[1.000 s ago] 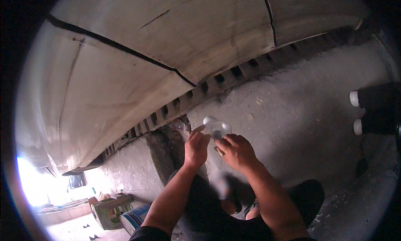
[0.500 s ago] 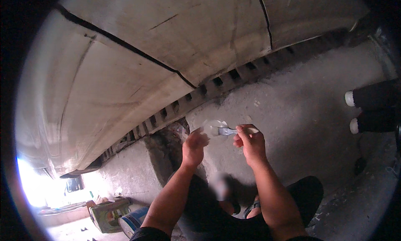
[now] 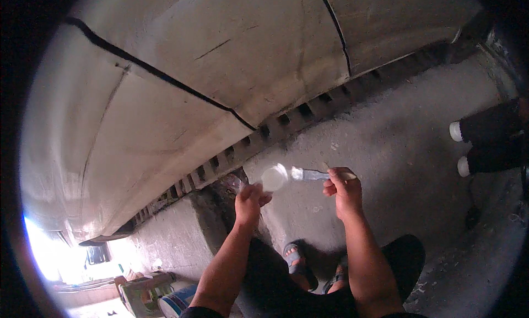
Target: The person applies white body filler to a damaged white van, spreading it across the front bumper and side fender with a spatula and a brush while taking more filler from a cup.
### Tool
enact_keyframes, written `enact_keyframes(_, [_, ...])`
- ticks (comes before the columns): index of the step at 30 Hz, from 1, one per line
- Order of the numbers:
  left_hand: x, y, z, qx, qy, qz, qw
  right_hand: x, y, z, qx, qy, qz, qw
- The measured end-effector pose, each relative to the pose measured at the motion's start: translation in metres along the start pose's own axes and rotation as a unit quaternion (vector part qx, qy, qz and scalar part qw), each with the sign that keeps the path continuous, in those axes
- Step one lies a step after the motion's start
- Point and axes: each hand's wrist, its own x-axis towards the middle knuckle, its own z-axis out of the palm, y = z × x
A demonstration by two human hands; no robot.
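Observation:
My left hand [image 3: 250,203] is closed on the edge of a small round container [image 3: 275,178], whitish inside with a shiny, see-through-looking rim. In my right hand [image 3: 345,188] is a putty knife [image 3: 314,174] with a pale handle, gripped between thumb and fingers. Its flat metal blade points left and its tip is coated bright white. The blade tip is just right of the container, apart from it. Both hands are above the concrete floor, in front of a vehicle's pale lower side [image 3: 182,125].
A slotted dark strip [image 3: 284,119] runs along the vehicle's bottom edge. Another person's dark trouser legs and white shoes [image 3: 455,131] are at the right. A green and white box [image 3: 144,294] and a blue and white bucket [image 3: 179,302] stand lower left. My sandalled feet [image 3: 293,254] are below.
The putty knife has moved right, out from over the container, and its tip now shows white. The container shows more of its round white inside. My right hand has shifted slightly right.

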Motion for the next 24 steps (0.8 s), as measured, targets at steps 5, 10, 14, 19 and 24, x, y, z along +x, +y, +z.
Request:
enact_keyframes(5, [0.000, 0.009, -0.020, -0.077, 0.031, -0.021, 0.996, 0.013, 0.004, 0.017, 0.126, 0.020, -0.025, 0.991])
enact_keyframes(10, [-0.003, 0.006, -0.037, -0.125, 0.066, -0.033, 0.989, 0.027, 0.006, 0.072, 0.149, -0.007, -0.125, 0.981])
enact_keyframes(14, [-0.005, -0.009, -0.068, 0.157, 0.064, 0.074, 0.983, 0.039, 0.027, 0.109, 0.222, 0.002, -0.072, 0.972])
enact_keyframes(19, [-0.008, -0.009, -0.076, -0.117, 0.121, -0.056, 0.984, 0.047, 0.034, 0.145, 0.294, 0.018, -0.044, 0.955])
enact_keyframes(24, [-0.017, -0.004, -0.082, -0.101, 0.145, -0.064, 0.982, 0.053, -0.005, 0.139, 0.247, 0.039, -0.024, 0.968])
